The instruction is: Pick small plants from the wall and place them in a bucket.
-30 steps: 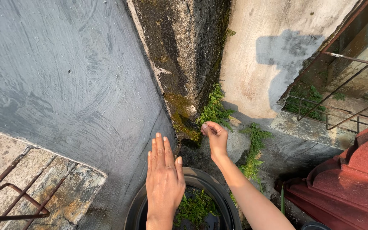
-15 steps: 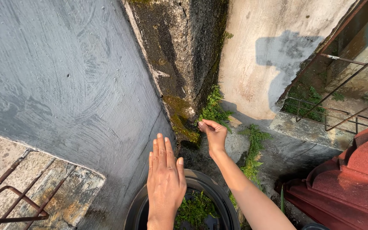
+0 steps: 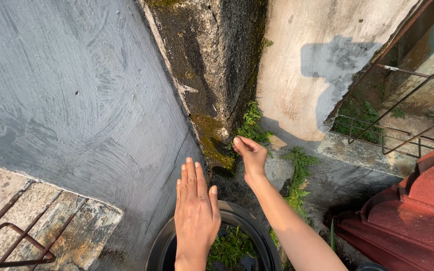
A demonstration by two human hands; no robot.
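Right hand (image 3: 249, 155) had crept up and slightly left since a second earlier, from the lower fronds to the base of the small fern clump (image 3: 251, 125) in the wall corner. Fingertips were pinched narrow there; whether a stem sat between them, I couldn't tell. Left hand (image 3: 195, 216) barely shifted: flat, fingers straight and together, palm down over the near-left rim of the bucket, holding nothing.

Largest to smallest:
- Grey plastered wall (image 3: 76, 90) filled the left side, brush swirls visible.
- Pale stained wall (image 3: 317, 60) on the right carried a shadow.
- Dark mossy corner column (image 3: 212, 65) stood between them, yellow-green moss low down, just left of the pinching fingers.
- Red painted structure (image 3: 418, 211) sat at the lower right.
- Rusty metal bars (image 3: 408, 100) crossed the upper right; another rusty frame (image 3: 11, 236) lay lower left.
- Black bucket (image 3: 264, 236) sat below both hands with a heap of pulled greenery (image 3: 229, 246) inside.
- A second strip of ferns (image 3: 300, 175) ran down beside the right forearm, rooted.

Read: the clump at the corner looked thinner than before, so the weeding seemed to be working upward along the crack, bucket close under the reach.
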